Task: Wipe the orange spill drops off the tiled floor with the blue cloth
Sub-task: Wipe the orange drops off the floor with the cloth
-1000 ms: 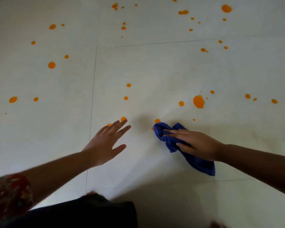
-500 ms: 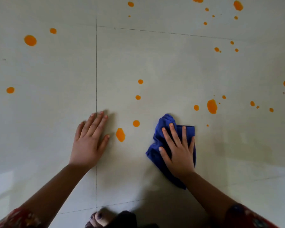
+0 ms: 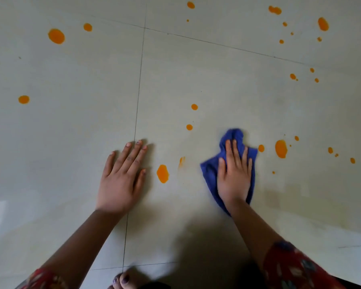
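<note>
The crumpled blue cloth [image 3: 236,136] lies on the pale tiled floor [image 3: 81,132], pressed flat under my right hand [image 3: 234,176], whose fingers are straight. My left hand [image 3: 121,178] rests palm down on the floor over a tile joint, fingers straight. Between the two hands are an oval orange drop [image 3: 162,173] and a thin orange smear [image 3: 181,161]. A large drop [image 3: 281,149] and a small drop [image 3: 261,148] sit just right of the cloth. Several more orange drops are scattered farther out on the tiles.
Dark tile joints cross the floor, one running under my left hand. My toes [image 3: 121,280] show at the bottom edge, with patterned red sleeves at both lower corners. A big drop [image 3: 56,36] lies far left.
The round drop left of the cloth has turned into a faint smear. The cloth and my right hand sit a little farther forward and right. My left hand stays planted.
</note>
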### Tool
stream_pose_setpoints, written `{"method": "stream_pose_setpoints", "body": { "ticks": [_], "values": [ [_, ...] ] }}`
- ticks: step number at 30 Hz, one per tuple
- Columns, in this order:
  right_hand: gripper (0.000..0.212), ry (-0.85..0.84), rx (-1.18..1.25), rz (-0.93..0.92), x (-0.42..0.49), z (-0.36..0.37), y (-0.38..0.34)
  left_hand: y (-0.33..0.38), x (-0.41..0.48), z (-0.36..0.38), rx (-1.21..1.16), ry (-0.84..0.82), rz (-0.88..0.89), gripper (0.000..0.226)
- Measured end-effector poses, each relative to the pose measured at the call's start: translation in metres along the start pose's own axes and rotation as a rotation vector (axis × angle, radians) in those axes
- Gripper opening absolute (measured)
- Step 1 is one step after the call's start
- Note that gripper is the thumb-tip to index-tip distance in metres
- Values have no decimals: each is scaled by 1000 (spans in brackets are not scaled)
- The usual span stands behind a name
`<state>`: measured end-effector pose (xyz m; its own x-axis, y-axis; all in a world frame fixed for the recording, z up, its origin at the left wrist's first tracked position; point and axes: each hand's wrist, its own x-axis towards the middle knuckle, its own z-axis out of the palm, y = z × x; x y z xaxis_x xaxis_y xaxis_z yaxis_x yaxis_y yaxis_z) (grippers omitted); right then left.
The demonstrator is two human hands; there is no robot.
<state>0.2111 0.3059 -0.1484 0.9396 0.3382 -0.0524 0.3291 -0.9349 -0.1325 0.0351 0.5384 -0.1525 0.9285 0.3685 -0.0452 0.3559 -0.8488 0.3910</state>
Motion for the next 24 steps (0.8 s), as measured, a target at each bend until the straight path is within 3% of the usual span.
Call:
{"method": "stream_pose_setpoints", "body": {
  "ticks": [2, 5, 8, 10, 13, 15, 16, 18, 21, 24],
  "values": [
    [61, -6, -16, -121, 12, 3, -41, -1, 0, 0, -23, 21, 13, 54],
    [57, -88, -31, -658, -31, 8, -73, -4, -1, 0, -70, 43, 23, 53],
    [48, -202, -84, -1137, -51, 3, -30, -6, 0, -2, -144, 78, 26, 52],
    [47, -180, -131, -1116, -26, 0, 3, -7, 1, -3, -223, 103, 7, 53],
    [47, -82, -93, -698, 21, -1, -8, -7, -1, -4, -317, 162, -40, 54],
    [49, -48, -51, -550, 29, 1, -57, -7, -3, -5, -402, 228, -91, 54],
    [49, -51, -22, -597, 21, 6, -81, -8, -4, -6, -451, 270, -120, 53],
    [49, -120, -6, -892, -12, 13, -106, -11, -4, -7, -517, 345, -162, 51],
    [49, -276, -68, -1350, -50, 6, -71, -12, -4, -6, -540, 353, -193, 49],
    [47, -294, -117, -1436, -22, -2, -17, -10, -3, -5, -509, 328, -189, 50]
  ]
}}
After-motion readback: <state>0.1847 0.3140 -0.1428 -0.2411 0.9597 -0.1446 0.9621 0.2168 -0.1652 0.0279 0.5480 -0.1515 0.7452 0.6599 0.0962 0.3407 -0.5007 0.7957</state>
